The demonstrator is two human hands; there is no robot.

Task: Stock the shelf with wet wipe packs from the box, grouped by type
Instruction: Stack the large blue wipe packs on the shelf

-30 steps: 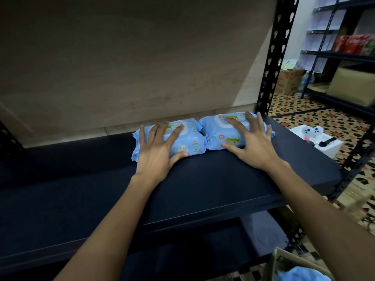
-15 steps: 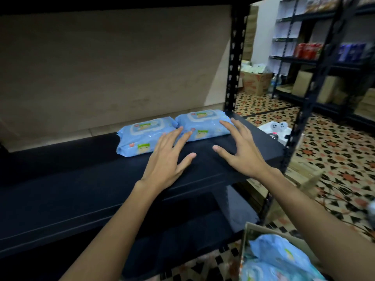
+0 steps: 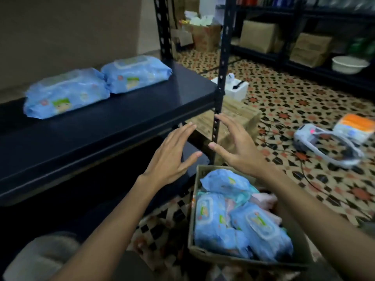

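Two blue wet wipe packs lie side by side, touching, on the dark shelf board point(image 3: 125, 110): the left pack point(image 3: 66, 96) nearer the front edge, the right pack point(image 3: 137, 75) by the black upright post point(image 3: 221, 78). Both hands hang in the air in front of the shelf edge, above the far end of the cardboard box point(image 3: 239, 258). The left hand point(image 3: 172, 157) and right hand point(image 3: 237, 149) have their fingers spread and nearly straight, holding nothing. The box sits on the patterned tile floor point(image 3: 294, 102), filled with more blue packs point(image 3: 261, 232) and something pink beneath them.
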